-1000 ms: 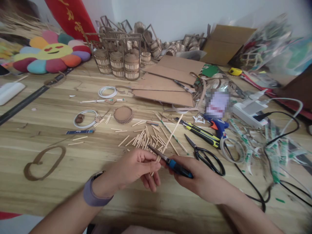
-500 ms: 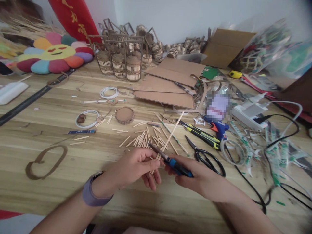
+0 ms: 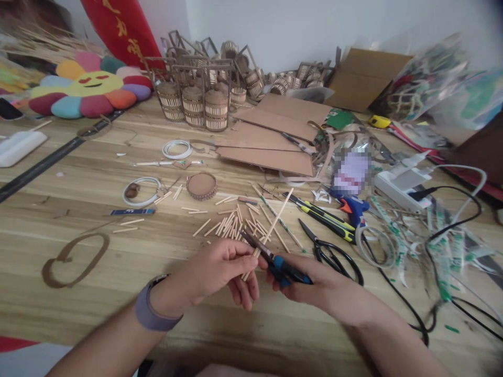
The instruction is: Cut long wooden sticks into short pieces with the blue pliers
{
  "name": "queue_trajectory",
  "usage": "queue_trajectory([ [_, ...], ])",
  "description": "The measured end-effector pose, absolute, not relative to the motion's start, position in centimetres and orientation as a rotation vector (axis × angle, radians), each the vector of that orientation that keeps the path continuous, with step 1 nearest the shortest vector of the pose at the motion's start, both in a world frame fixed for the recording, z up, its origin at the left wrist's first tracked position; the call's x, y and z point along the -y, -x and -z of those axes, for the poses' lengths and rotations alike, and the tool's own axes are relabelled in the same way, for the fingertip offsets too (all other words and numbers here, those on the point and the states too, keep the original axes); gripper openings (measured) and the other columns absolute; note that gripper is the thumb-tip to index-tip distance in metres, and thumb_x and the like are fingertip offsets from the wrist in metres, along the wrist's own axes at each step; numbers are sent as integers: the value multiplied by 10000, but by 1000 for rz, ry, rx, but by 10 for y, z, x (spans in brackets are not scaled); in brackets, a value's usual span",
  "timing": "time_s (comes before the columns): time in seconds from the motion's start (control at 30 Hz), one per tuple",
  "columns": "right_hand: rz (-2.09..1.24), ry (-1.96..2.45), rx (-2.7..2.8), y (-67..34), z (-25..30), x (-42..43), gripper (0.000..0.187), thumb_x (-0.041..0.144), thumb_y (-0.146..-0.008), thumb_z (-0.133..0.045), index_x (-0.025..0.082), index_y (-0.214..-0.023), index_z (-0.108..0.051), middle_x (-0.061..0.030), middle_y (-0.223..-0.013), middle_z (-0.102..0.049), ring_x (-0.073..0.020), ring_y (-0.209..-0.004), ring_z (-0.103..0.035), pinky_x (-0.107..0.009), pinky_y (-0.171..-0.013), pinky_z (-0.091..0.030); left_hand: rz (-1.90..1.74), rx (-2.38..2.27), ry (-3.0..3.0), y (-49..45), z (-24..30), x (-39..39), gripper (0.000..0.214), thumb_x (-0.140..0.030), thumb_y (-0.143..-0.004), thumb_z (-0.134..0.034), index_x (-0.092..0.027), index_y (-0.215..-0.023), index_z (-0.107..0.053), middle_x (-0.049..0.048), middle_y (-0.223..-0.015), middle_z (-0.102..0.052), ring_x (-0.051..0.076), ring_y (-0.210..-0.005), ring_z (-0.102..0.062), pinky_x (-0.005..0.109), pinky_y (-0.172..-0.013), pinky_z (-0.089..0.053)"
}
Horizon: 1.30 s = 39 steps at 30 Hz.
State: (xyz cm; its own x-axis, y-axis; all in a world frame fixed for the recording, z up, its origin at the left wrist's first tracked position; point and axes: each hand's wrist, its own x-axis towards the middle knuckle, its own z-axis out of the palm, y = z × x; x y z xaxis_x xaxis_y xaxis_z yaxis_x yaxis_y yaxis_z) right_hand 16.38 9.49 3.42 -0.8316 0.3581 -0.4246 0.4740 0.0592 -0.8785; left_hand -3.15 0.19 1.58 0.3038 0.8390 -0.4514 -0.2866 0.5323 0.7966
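Note:
My left hand (image 3: pixel 226 267) is closed, thumb against fingers, on thin wooden sticks (image 3: pixel 280 213). One long stick slants up and away from the grip, and short ends poke out below the thumb. My right hand (image 3: pixel 310 283) wraps around shears (image 3: pixel 288 268) with blue and black handles. Their dark blades, parted at the tips, lie across the stick just above my left thumb. Beyond my hands is a loose heap of short cut sticks (image 3: pixel 231 225). A round brown cardboard disc with a braided rim (image 3: pixel 201 186) lies behind the heap.
Black scissors (image 3: pixel 334 256), a yellow-black utility knife (image 3: pixel 322 214), a blue glue gun (image 3: pixel 353 207) and a tape roll (image 3: pixel 374 246) lie to the right. Cables run past a power strip (image 3: pixel 404 183). Cardboard sheets (image 3: pixel 267 141) and small lidded baskets (image 3: pixel 192 107) stand further back.
The shears' blades have parted slightly at the tips. The long stick has slid down a little toward my left hand. Both hands otherwise stay in place.

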Motion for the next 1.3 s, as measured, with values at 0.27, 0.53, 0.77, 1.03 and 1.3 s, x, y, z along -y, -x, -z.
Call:
queue_trajectory([
  [0.27, 1608, -898, -2508, -163, -24, -88, 166, 113, -714, -484, 186, -843, -557, 9, -767, -555, -146, -710, -488, -248, -648, -397, -828, -1014, -711, 32, -15, -4, 301, -442, -814, -603, -142, -832, -606, -4, -570, -639, 89, -425, -598, 147, -399, -418],
  [0.53, 1521, -885, -2657, -159, -27, -87, 141, 146, -782, -500, 192, -889, -579, 7, -768, -593, -140, -684, -519, -244, -649, -426, -833, -1039, -798, 31, -15, -3, 336, -478, -835, -562, -145, -855, -591, -9, -581, -621, 81, -425, -573, 156, -416, -411],
  [0.77, 1829, -1011, -2604, -171, -26, -99, 180, 304, -837, -568, 205, -984, -603, -32, -916, -660, -201, -860, -620, -307, -775, -487, -1143, -1231, -916, 39, -21, -6, 266, -421, -909, -444, -175, -843, -521, -50, -583, -547, 64, -408, -467, 171, -412, -346],
  [1.03, 1123, -1076, -3344, -163, -17, -95, 178, 244, -862, -547, 230, -1034, -504, -117, -1277, -556, -256, -1193, -523, -378, -943, -440, -674, -1731, -1571, 29, -13, -5, 266, -306, -942, -362, -193, -740, -493, -6, -638, -546, 152, -622, -524, 251, -568, -315],
  [1.3, 453, -1229, -3358, -152, 6, -83, 178, 281, -891, -479, 180, -1037, -496, -76, -821, -633, -238, -737, -628, -321, -648, -472, -508, -1822, -1909, 15, -1, 1, 230, -237, -945, -342, -205, -823, -533, 72, -724, -646, 221, -634, -608, 288, -550, -279],
])
